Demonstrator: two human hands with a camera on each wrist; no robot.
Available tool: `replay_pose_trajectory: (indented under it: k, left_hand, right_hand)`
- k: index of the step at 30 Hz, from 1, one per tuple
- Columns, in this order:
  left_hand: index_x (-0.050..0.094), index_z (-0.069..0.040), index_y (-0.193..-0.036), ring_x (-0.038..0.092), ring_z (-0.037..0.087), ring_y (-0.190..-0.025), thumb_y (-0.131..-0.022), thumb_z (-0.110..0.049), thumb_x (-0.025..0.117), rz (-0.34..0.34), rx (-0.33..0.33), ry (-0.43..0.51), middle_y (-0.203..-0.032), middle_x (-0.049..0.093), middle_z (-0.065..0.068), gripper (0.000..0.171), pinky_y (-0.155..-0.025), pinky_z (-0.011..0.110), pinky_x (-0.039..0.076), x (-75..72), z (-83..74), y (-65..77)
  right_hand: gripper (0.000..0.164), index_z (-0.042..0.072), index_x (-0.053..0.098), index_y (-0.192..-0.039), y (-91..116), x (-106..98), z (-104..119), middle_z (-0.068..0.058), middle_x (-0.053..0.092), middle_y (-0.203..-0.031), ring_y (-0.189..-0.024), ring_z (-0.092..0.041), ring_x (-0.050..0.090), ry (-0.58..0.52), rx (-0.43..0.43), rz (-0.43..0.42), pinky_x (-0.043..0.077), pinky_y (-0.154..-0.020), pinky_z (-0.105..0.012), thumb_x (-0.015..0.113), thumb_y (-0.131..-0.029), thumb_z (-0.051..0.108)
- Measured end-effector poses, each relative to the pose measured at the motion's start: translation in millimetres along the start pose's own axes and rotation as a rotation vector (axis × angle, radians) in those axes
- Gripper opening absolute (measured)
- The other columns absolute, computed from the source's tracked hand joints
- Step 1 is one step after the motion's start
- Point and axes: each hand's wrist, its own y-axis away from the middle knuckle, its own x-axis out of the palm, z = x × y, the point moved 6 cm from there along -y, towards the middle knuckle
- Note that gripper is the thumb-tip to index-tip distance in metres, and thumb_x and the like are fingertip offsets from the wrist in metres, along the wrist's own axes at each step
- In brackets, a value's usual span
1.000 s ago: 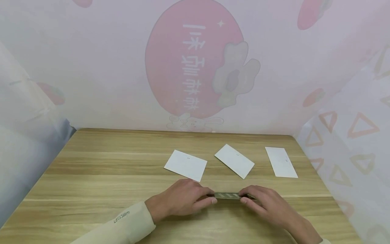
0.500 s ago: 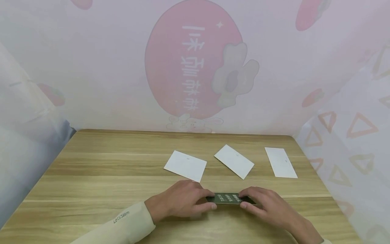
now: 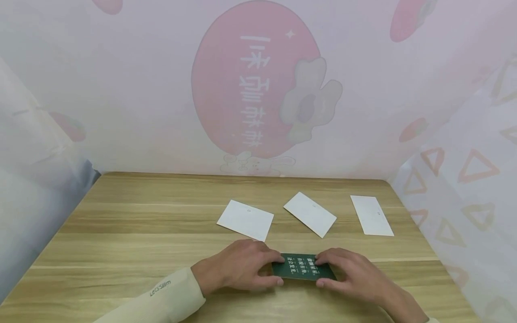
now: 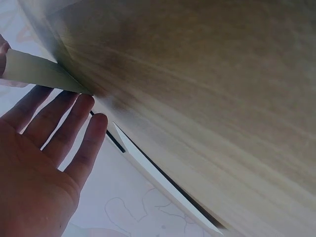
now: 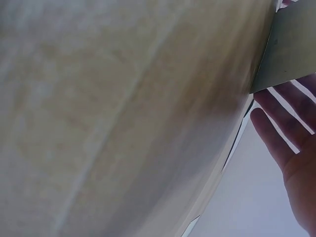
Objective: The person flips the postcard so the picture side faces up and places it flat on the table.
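Pinching a dark green card [image 3: 304, 271] at the lower centre of my head view, both hands are partly closed. I see the left hand [image 3: 242, 268] grip its left end and the right hand [image 3: 352, 272] its right end, thumbs at the near edge. The face with pale lettering shows to me; whether the card touches the wooden table [image 3: 133, 233], I can't tell. My wrist feeds show other fingers stretched out near its plain underside. Higher in the frame I have three white cards lying apart: centre [image 3: 245, 220], right of centre [image 3: 310, 214], and far right [image 3: 372, 216].
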Motion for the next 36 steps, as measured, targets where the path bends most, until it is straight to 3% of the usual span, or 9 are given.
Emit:
replay_pose_trajectory:
  k: [15,24,36]
  left_hand:
    - [0.068,-0.028,-0.147,0.063,0.016,-0.139,-0.104,-0.064,0.059,0.027,0.035,-0.035,-0.15,0.067,-0.006,0.056,-0.118,0.037,0.051,4.4,-0.6,4.3]
    - [0.065,-0.029,-0.15,0.059,0.018,-0.144,-0.104,-0.062,0.063,0.037,0.051,-0.061,-0.155,0.063,-0.003,0.057,-0.122,0.04,0.048,6.4,0.0,5.1]
    - [0.062,-0.032,-0.152,0.055,0.017,-0.147,-0.102,-0.062,0.066,0.057,0.054,-0.094,-0.158,0.06,-0.005,0.058,-0.118,0.042,0.05,8.7,-3.4,7.0]
  right_hand:
    - [0.049,0.029,0.074,-0.127,-1.7,5.3,2.5,0.011,0.069,-0.141,-0.127,-0.015,0.068,0.02,0.036,0.073,0.061,-0.104,-0.045,0.077,-0.094,0.065]
    - [0.054,0.03,0.074,-0.129,-1.9,7.8,4.8,0.012,0.066,-0.144,-0.131,-0.014,0.063,0.037,0.02,0.089,0.059,-0.107,-0.042,0.077,-0.093,0.069]
    - [0.055,0.032,0.072,-0.129,-1.2,12.7,6.4,0.012,0.062,-0.147,-0.133,-0.015,0.06,0.034,0.027,0.112,0.056,-0.11,-0.048,0.077,-0.091,0.071]
